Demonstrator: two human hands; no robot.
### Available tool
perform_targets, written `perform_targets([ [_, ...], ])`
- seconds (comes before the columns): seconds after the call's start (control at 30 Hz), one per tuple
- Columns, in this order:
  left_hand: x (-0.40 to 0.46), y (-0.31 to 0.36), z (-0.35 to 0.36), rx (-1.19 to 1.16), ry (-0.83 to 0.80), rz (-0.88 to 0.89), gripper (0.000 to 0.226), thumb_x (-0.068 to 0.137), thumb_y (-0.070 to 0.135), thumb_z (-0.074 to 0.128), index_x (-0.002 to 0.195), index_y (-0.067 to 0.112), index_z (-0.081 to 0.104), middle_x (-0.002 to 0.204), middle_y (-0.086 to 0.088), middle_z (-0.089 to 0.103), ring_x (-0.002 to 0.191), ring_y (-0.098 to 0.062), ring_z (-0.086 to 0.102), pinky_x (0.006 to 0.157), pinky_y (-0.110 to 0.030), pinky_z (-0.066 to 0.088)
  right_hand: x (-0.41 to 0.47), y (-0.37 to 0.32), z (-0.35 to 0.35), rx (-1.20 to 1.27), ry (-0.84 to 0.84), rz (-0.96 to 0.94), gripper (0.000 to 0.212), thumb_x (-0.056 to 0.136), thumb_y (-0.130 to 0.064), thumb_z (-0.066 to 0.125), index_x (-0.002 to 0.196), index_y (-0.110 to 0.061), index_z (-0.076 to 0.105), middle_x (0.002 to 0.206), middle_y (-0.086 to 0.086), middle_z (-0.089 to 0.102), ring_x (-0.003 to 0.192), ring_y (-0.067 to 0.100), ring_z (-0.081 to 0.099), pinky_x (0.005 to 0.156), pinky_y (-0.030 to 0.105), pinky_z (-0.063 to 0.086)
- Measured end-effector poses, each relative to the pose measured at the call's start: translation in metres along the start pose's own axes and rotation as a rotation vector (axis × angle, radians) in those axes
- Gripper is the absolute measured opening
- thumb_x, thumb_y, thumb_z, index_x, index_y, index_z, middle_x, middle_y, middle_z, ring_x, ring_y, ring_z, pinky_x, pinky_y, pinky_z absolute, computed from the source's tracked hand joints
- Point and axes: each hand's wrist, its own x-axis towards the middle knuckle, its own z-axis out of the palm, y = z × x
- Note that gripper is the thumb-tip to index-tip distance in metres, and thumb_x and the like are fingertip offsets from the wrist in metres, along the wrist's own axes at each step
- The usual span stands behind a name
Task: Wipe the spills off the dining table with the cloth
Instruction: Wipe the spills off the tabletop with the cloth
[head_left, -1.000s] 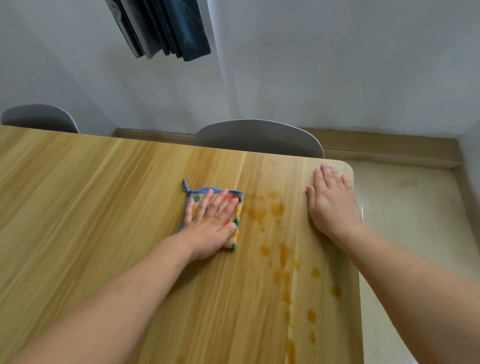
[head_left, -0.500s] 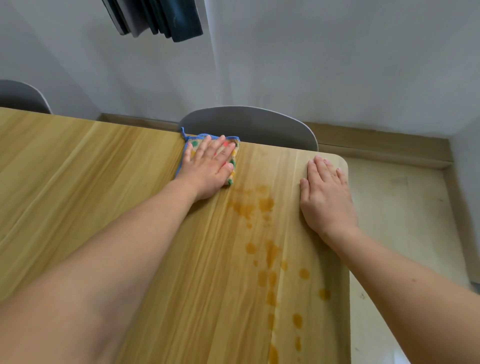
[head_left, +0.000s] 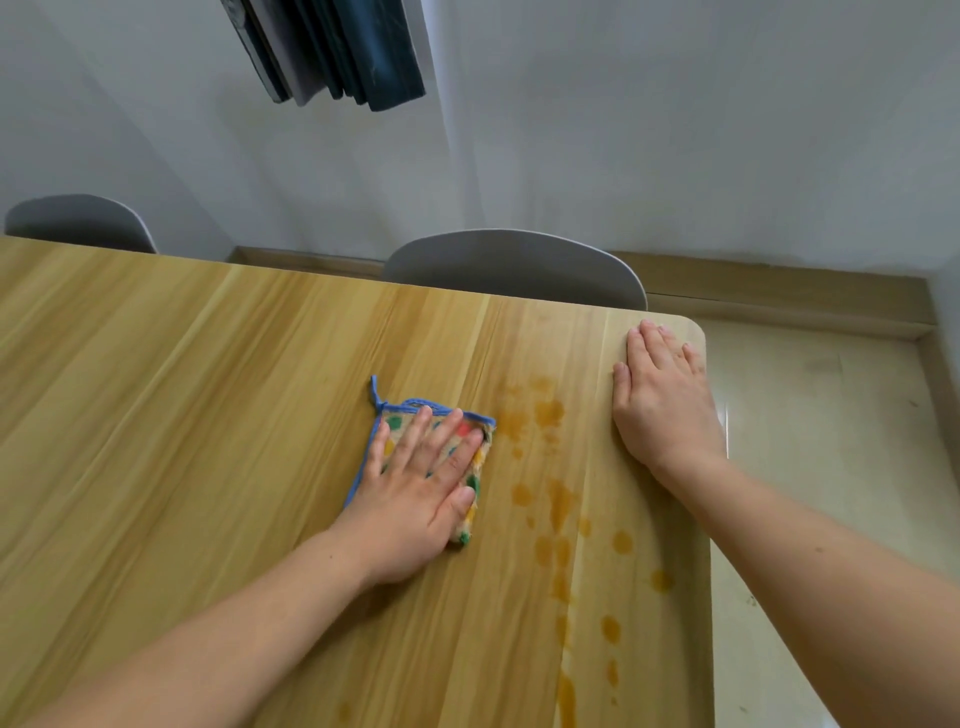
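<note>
On the wooden dining table (head_left: 156, 415), the left hand (head_left: 415, 499) lies flat on the cloth (head_left: 390, 422), fingers straight and a bit spread, pressing it down rather than gripping it. The cloth is a small folded pad with a blue edge, coloured dots and a little loop at its far corner, sitting roughly mid-table. The right hand (head_left: 665, 400) is also flat and holds nothing, palm down near the table's far right corner, looks like it's just bracing.

Progress-wise, I'd say this is barely under way. The orange-brown spills (head_left: 550, 415) are pretty much all there: a cluster of blotches just right of the cloth, between the two hands, then a trail of drops and streaks running toward the near edge along the right side, plus a faint spot low near the middle. The cloth's right edge is right up against the nearest blotches but not over the main patch yet. The wood to the left of the cloth looks dry and stain-free, though I can't tell if that's from wiping or it was never wet.

So what's left: basically the whole spill strip, top to bottom.

Beyond the table, two grey chairs (head_left: 514, 270) are tucked in on the far side against a white wall.
</note>
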Motion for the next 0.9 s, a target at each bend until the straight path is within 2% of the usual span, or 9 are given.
perform_targets([
  [0.23, 0.034, -0.001, -0.015, -0.013, 0.038, -0.014, 0.063, 0.081, 0.06, -0.01, 0.14, 0.045, -0.024, 0.153, 0.018, -0.03, 0.138, -0.01, -0.036, 0.11, -0.047, -0.025, 0.0, 0.0, 0.0, 0.004, 0.007, -0.001, 0.055, 0.102, -0.033, 0.017, 0.152, -0.012, 0.018, 0.16, 0.003, 0.011, 0.148, 0.015, 0.004, 0.12, 0.035, -0.001],
  [0.4, 0.09, 0.005, -0.036, -0.04, 0.079, -0.071, 0.056, 0.1, 0.047, 0.014, 0.15, 0.041, -0.01, 0.158, 0.014, -0.021, 0.143, -0.013, -0.026, 0.114, -0.054, -0.015, 0.001, 0.002, 0.0, 0.004, 0.018, 0.0, 0.055, 0.102, -0.034, 0.018, 0.152, -0.012, 0.017, 0.16, 0.002, 0.01, 0.148, 0.015, 0.004, 0.12, 0.035, -0.002],
  [0.67, 0.157, 0.003, -0.057, -0.052, 0.151, -0.102, 0.054, 0.101, 0.046, 0.015, 0.151, 0.039, -0.004, 0.161, 0.01, -0.01, 0.147, -0.017, -0.016, 0.114, -0.054, -0.014, 0.003, 0.002, 0.004, 0.008, 0.042, -0.001, 0.054, 0.102, -0.034, 0.02, 0.152, -0.013, 0.02, 0.16, 0.002, 0.012, 0.147, 0.015, 0.006, 0.12, 0.034, -0.001],
  [0.9, 0.122, 0.012, -0.041, -0.053, 0.133, -0.053, 0.054, 0.101, 0.045, 0.013, 0.151, 0.038, -0.009, 0.159, 0.011, -0.017, 0.145, -0.015, -0.023, 0.115, -0.053, -0.014, 0.003, 0.002, 0.004, 0.0, 0.04, 0.002, 0.055, 0.101, -0.034, 0.02, 0.152, -0.014, 0.02, 0.16, 0.001, 0.013, 0.147, 0.014, 0.006, 0.119, 0.036, -0.004],
])
